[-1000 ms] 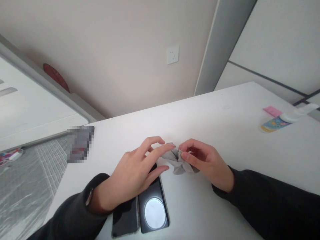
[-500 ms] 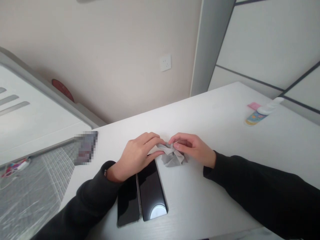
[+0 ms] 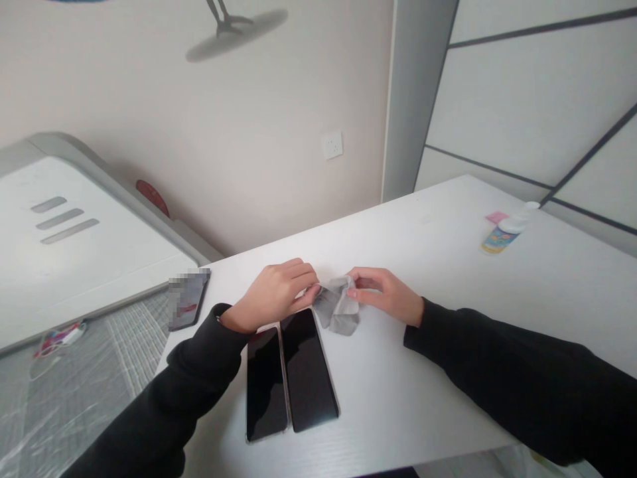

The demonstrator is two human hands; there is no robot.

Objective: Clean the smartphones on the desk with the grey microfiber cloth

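Note:
A small crumpled grey cloth [image 3: 337, 308] lies on the white table [image 3: 448, 279] between my hands. My left hand [image 3: 276, 296] has its fingers curled and pinches the cloth's left edge. My right hand [image 3: 385, 295] pinches the cloth's right edge with thumb and fingers. Two black phones lie side by side, screens up, just below my left hand: the left phone [image 3: 265, 385] and the right phone [image 3: 308, 372]. Both arms wear black sleeves.
A third phone [image 3: 188, 299] lies near the table's left edge. A small bottle with a white cap [image 3: 501, 234] and a pink slip [image 3: 496, 217] lie at the far right. A wall socket [image 3: 332, 145] is behind. Left of the table stands a white appliance [image 3: 74, 245].
The head camera has tilted up and pulled back, so the hands and phones look smaller. My left hand curled its fingers onto the cloth; both hands now pinch it and hold it slightly spread.

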